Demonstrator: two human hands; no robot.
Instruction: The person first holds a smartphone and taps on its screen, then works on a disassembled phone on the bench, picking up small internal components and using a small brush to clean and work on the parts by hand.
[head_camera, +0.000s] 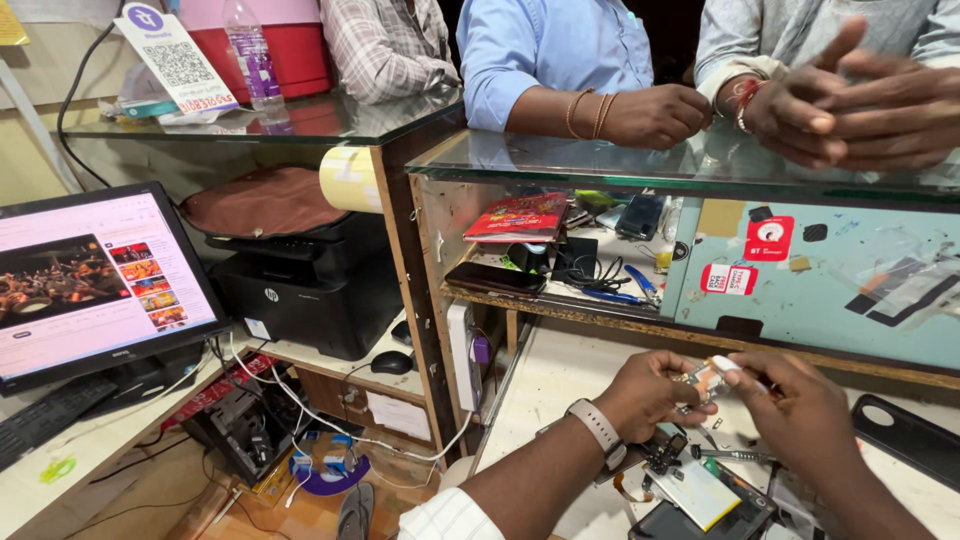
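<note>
Left hand: the left hand (648, 392), with a grey watch band (600, 428) on its wrist, is curled tight, and a small circuit part (703, 380) is pinched in its fingertips.
Right hand: the right hand (800, 412) is closed on the other end of the same small part, with a small white piece at its fingertips.
Small part: it is held up between both hands, above an opened phone (715, 515) that lies on the pale worktop (560, 380).
Phone battery: a pale flat battery (695, 492) is seen on the opened phone, just below the left hand.
Black case: a black phone case (905, 435) is laid on the worktop, to the right of the right hand.
Red booklet: a flat red packet (520, 217) is kept on the shelf under the glass counter (600, 165).
Stickers: a red square sticker (768, 238) and a red and white sticker (728, 279) are stuck on the light blue panel (830, 300), above and behind the hands.
Sign: a white card with a square code pattern (175, 60) is propped on the far left of the glass.
Bottle: a clear bottle with a purple label (250, 55) is stood beside that card.
Other people: other people's hands (860, 95) are rested on the glass counter, well apart from the working hands.
Screen: a lit monitor (95, 280) is placed at the left, next to a black printer (310, 285).
</note>
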